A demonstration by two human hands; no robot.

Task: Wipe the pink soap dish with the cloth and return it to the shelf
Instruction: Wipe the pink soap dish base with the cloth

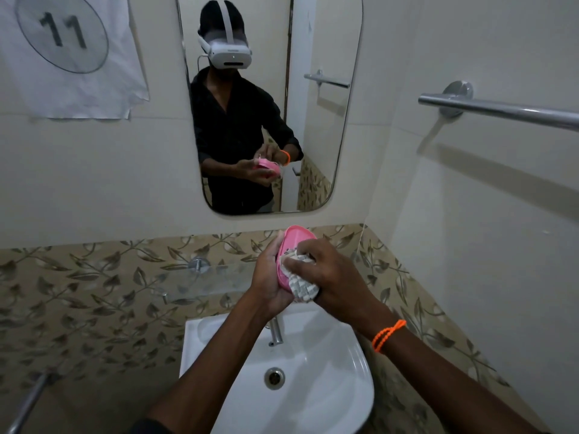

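Note:
The pink soap dish (297,242) is held up on its edge in front of me, above the sink. My left hand (268,278) grips it from the left and underneath. My right hand (332,277) presses a bunched white patterned cloth (301,285) against the dish's open side. The cloth covers the lower half of the dish. The glass shelf (203,278) runs along the leaf-patterned tiles to the left of my hands, with nothing visible on it.
A white sink (313,396) with a chrome tap (275,332) lies right below my hands. A mirror (316,126) hangs on the wall ahead. A steel towel bar (501,109) sticks out on the right wall. A paper sheet marked 11 (67,51) is taped at the upper left.

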